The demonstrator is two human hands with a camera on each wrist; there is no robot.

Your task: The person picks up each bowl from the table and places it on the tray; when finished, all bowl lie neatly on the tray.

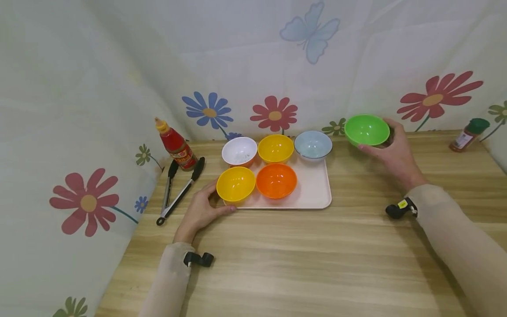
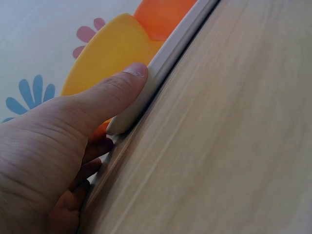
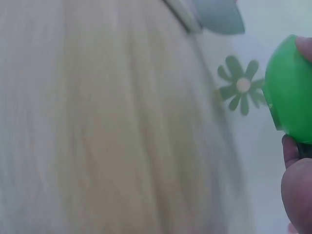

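In the head view, my right hand [image 1: 398, 154] grips a green bowl [image 1: 367, 130] by its side, to the right of the tray and above the table. The green bowl [image 3: 290, 92] is cut off in the right wrist view. My left hand [image 1: 203, 209] holds the front left corner of a pale tray [image 1: 313, 191]. Its thumb [image 2: 119, 92] lies on the tray rim beside a yellow bowl [image 1: 236, 185]; its other fingers are partly hidden. The tray also bears an orange bowl [image 1: 276, 181], a second yellow bowl [image 1: 276, 149], a white bowl [image 1: 239, 150] and a light blue bowl [image 1: 313, 145].
Black-handled tongs [image 1: 176, 200] lie spread on the wooden table [image 1: 297, 264] left of the tray. Behind them stands a red sauce bottle [image 1: 178, 147]. A small green-capped jar [image 1: 469, 135] is at the far right. A flower-printed curtain [image 1: 237, 57] borders the table's back.
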